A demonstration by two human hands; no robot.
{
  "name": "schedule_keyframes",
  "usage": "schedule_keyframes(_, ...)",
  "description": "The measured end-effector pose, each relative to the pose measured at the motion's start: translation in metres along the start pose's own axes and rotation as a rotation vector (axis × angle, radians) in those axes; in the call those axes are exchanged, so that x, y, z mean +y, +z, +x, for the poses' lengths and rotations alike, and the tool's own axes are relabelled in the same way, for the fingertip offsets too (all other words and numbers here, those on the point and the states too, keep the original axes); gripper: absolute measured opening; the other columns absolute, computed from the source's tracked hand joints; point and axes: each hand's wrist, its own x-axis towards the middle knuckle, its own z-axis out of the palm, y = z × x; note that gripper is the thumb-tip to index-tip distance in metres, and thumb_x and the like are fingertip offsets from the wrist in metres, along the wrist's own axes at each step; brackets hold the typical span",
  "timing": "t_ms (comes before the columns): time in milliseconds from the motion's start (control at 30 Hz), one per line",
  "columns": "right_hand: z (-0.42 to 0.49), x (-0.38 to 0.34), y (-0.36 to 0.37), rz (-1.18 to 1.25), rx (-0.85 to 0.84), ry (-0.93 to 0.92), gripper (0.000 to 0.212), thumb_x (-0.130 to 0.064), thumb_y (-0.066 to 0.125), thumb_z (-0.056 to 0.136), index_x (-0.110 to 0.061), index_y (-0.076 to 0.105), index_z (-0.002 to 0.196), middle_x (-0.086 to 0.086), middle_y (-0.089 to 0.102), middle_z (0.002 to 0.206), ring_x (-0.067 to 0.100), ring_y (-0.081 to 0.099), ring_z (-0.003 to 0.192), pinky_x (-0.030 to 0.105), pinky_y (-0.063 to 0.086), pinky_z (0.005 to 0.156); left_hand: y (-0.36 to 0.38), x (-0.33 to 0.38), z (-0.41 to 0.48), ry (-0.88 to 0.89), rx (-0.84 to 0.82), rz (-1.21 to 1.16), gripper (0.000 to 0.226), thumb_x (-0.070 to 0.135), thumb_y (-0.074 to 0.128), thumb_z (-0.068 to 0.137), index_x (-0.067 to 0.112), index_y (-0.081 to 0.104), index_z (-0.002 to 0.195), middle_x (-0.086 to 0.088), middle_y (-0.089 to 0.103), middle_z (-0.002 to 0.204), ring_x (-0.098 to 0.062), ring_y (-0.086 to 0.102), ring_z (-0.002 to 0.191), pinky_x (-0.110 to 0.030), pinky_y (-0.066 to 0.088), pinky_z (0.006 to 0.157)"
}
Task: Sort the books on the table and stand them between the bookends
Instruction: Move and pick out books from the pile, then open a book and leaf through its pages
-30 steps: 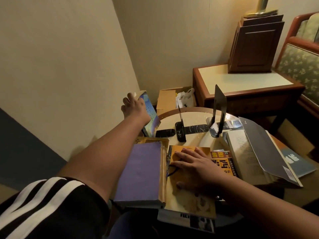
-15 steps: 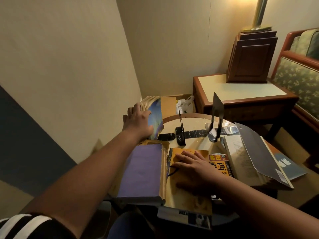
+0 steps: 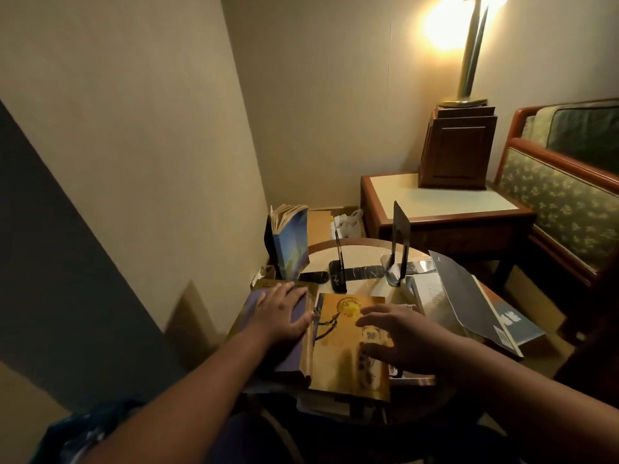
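Note:
A blue-covered book [image 3: 292,241] stands upright against a black bookend [image 3: 268,238] at the round table's far left. Two more black bookends, a thin one [image 3: 339,257] and a taller one [image 3: 400,239], stand further right. My left hand [image 3: 283,311] lies flat, fingers spread, on a purple book [image 3: 284,353]. My right hand [image 3: 398,339] hovers with fingers apart over an orange book [image 3: 338,343] that lies on a stack. A pile of open and grey-covered books [image 3: 469,306] lies at the right.
The round table [image 3: 361,252] stands in a corner, with the wall close on the left. Behind it are a cardboard box [image 3: 321,222] with a white bag, a wooden side table [image 3: 435,202] with a lamp, and an upholstered chair [image 3: 562,202] at the right.
My left hand has let go of the blue book, which now stands upright alone, and moved back onto the purple book. My right hand has lifted slightly off the orange book.

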Motion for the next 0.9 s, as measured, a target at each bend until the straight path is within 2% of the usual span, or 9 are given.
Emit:
schedule_keyframes(100,-0.017,0.002,-0.023,0.041,0.147,0.000,0.043,-0.044,0.065,0.090,-0.034,0.058,0.132,-0.013,0.046,0.147,0.007,0.050,0.128,0.021,0.051,0.095,0.002,0.000,-0.001,0.004,0.015,-0.010,0.092,0.078,0.018,0.071,0.036,0.026,0.152,0.002,0.024,0.160,-0.020,0.017,0.148,-0.050,0.016,0.119)
schedule_keyframes(233,-0.039,0.019,-0.056,0.074,0.440,-0.012,0.029,-0.024,0.069,0.090,-0.023,0.068,0.120,-0.010,0.060,0.128,-0.001,0.058,0.113,0.006,0.047,0.083,0.007,-0.005,0.001,0.018,0.044,-0.009,0.091,0.078,0.018,0.071,0.036,0.027,0.152,0.002,0.025,0.160,-0.021,0.019,0.148,-0.048,0.019,0.118)
schedule_keyframes(300,-0.046,0.035,-0.063,0.140,0.657,0.036,0.020,-0.017,0.061,0.096,-0.017,0.070,0.113,-0.004,0.067,0.117,0.000,0.062,0.103,0.009,0.050,0.078,0.008,-0.006,0.003,0.022,0.049,0.002,0.091,0.078,0.017,0.071,0.036,0.027,0.151,0.002,0.026,0.159,-0.021,0.021,0.147,-0.049,0.020,0.118)
schedule_keyframes(400,-0.049,0.066,-0.065,0.266,0.890,0.295,0.020,-0.013,0.051,0.101,-0.010,0.068,0.112,0.007,0.068,0.109,0.015,0.065,0.097,0.023,0.053,0.073,0.008,-0.004,0.004,0.024,0.059,0.005,0.091,0.078,0.017,0.071,0.036,0.029,0.151,0.002,0.028,0.159,-0.021,0.022,0.147,-0.049,0.021,0.117)
schedule_keyframes(500,-0.044,0.104,-0.057,0.285,0.747,0.575,0.023,-0.021,0.060,0.097,-0.014,0.063,0.118,0.010,0.062,0.118,0.027,0.062,0.106,0.037,0.056,0.079,0.006,-0.001,0.003,0.025,0.063,0.002,0.093,0.078,0.016,0.070,0.035,0.030,0.151,0.001,0.028,0.158,-0.022,0.023,0.146,-0.049,0.021,0.117)
schedule_keyframes(567,-0.039,0.119,-0.048,0.251,0.537,0.690,0.040,-0.035,0.071,0.089,-0.020,0.060,0.124,0.010,0.053,0.132,0.029,0.057,0.116,0.041,0.055,0.087,0.006,-0.001,0.002,0.022,0.060,0.004,0.094,0.078,0.016,0.069,0.035,0.030,0.151,0.001,0.029,0.158,-0.022,0.023,0.146,-0.049,0.021,0.117)
schedule_keyframes(667,-0.032,0.122,-0.035,0.240,0.231,0.815,0.068,-0.048,0.080,0.076,-0.029,0.051,0.134,0.010,0.042,0.140,0.031,0.053,0.117,0.038,0.054,0.085,0.007,-0.003,0.002,0.026,0.072,0.001,0.091,0.077,0.018,0.071,0.034,0.030,0.151,0.001,0.029,0.158,-0.022,0.025,0.145,-0.049,0.023,0.117)
schedule_keyframes(767,-0.027,0.128,-0.027,0.221,0.192,0.854,0.089,-0.051,0.085,0.067,-0.035,0.040,0.142,0.011,0.043,0.138,0.031,0.051,0.116,0.043,0.056,0.087,0.009,-0.004,0.002,0.035,0.085,-0.006,0.089,0.077,0.020,0.072,0.034,0.032,0.150,0.000,0.031,0.157,-0.023,0.026,0.145,-0.048,0.024,0.116)
schedule_keyframes(900,-0.027,0.136,-0.026,0.343,0.209,0.862,0.094,-0.047,0.087,0.065,-0.039,0.036,0.144,0.012,0.042,0.141,0.036,0.049,0.121,0.048,0.056,0.087,0.011,-0.006,0.002,0.044,0.096,-0.019,0.086,0.076,0.022,0.075,0.034,0.033,0.150,0.000,0.032,0.157,-0.022,0.026,0.145,-0.048,0.024,0.116)
